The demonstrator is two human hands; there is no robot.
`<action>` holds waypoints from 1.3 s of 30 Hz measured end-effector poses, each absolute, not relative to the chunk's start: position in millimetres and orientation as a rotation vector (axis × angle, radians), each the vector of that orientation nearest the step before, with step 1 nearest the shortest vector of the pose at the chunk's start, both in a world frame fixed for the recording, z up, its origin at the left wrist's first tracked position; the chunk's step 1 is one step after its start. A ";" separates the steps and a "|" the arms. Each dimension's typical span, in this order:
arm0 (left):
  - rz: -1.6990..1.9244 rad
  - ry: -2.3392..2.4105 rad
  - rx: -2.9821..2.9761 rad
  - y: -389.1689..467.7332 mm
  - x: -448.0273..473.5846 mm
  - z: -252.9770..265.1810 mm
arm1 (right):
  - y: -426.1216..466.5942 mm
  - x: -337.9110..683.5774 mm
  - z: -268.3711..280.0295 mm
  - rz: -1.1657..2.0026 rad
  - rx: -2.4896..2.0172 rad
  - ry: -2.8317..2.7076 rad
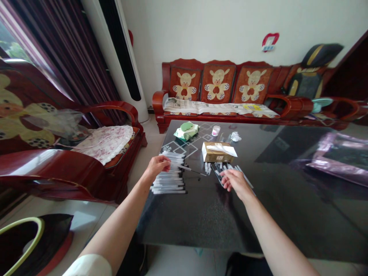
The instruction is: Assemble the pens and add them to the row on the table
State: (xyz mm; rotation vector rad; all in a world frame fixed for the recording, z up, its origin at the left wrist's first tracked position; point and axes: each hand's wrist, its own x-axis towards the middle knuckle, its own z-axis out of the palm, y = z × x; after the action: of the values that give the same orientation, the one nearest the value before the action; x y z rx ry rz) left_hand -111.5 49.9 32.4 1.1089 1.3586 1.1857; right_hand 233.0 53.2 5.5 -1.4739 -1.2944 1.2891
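My left hand (160, 165) is closed in a pinch above a row of pens (169, 184) with whitish barrels and dark ends. From its fingertips a pen (185, 168) points right, with a thin dark refill sticking out of its end. My right hand (233, 181) is over a small pile of slim pen parts (216, 171), its fingers curled together. Whatever lies between those fingers is hidden. Small clear-white pieces (207, 168) lie left of that pile, and a small dark piece (199, 178) is on the table between my hands.
Behind the pen parts stands a tissue box (218, 153) on the dark glossy table (201, 222). Farther back are a green wipes pack (186, 131), a small white cup (216, 130) and a crumpled tissue (235, 136). Purple plastic packaging (342, 161) lies at right. Wooden seats (159, 100) surround the table.
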 end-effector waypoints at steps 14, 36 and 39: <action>1.235 1.382 1.111 49.8 -105.2 34.1 | 65.6 270.5 -0.4 1.019 -1.696 -1.411; 1.138 1.266 1.074 45.7 -88.9 39.1 | 41.5 197.7 6.4 0.264 -1.501 -2.418; 1.140 1.243 1.040 45.2 -90.5 39.4 | 39.7 198.6 18.1 0.334 -1.410 -2.418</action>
State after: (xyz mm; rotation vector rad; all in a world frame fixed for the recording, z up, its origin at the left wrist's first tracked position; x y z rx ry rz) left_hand -90.5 45.2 39.4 1.0402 1.2432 1.1397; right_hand 198.6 39.7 18.1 -1.4105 -2.4176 0.3340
